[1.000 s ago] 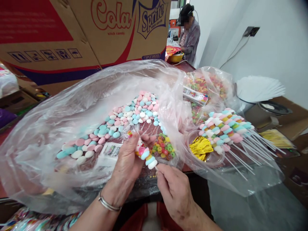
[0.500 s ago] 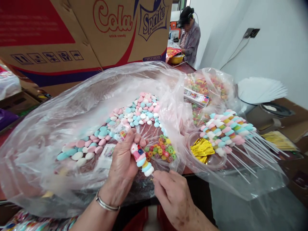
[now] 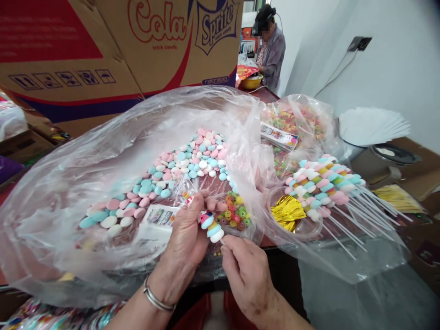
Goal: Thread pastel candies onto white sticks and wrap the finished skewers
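My left hand (image 3: 189, 224), with a metal bangle on the wrist, is closed around a clear printed candy bag (image 3: 188, 195) whose top end sticks out above the thumb. A candy skewer (image 3: 212, 225) of blue, yellow and white sweets runs up into that grip, its upper part hidden by the fingers. My right hand (image 3: 245, 268) pinches the stick just below the lowest white sweet. Left of my left hand lie flat printed bags (image 3: 160, 216). Behind it are loose pink, blue and white candies (image 3: 202, 156); gummy rings (image 3: 235, 211) lie close by on its right.
A large plastic sheet (image 3: 103, 123) surrounds the sweets. On the right are gold twist ties (image 3: 288, 211) in a round tub and a pile of finished candy skewers (image 3: 323, 183). A big carton (image 3: 165, 68) stands behind. Farther back, a person (image 3: 271, 50) works at the table.
Both hands have moved slightly right together with the skewer. Less of the skewer and the bag's print shows below my left fingers now.
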`<action>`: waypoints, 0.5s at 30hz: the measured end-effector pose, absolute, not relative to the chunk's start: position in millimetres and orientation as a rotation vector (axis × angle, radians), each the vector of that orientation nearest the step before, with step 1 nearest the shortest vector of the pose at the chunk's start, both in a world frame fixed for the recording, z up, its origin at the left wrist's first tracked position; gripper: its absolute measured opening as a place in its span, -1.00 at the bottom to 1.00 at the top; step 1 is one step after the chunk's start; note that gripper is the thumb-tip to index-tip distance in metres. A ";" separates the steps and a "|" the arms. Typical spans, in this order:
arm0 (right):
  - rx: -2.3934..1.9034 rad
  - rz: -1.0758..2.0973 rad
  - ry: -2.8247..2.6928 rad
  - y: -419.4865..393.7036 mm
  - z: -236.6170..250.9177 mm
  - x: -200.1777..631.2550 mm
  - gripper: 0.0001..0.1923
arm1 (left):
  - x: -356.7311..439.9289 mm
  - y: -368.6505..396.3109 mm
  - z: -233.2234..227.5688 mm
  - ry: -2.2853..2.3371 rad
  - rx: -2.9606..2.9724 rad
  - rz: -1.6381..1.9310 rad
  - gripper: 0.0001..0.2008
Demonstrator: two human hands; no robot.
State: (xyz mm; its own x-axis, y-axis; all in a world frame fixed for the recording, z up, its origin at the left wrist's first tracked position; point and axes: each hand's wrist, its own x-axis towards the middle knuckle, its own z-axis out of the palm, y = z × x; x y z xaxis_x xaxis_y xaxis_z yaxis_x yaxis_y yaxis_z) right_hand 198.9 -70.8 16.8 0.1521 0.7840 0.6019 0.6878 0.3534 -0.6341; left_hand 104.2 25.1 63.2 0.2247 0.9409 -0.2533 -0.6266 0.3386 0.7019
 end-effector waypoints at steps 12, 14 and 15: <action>-1.218 1.147 -1.112 -79.0 18.8 196.5 -0.73 | 98.4 37.7 75.1 0.738 0.518 1.229 -0.82; -1.146 1.355 -0.891 -77.0 22.7 194.5 -0.74 | 101.4 34.3 73.8 0.746 0.510 1.217 -0.80; -1.102 1.449 -0.770 -75.8 24.9 194.0 -0.75 | 101.9 33.4 72.8 0.747 0.507 1.216 -0.79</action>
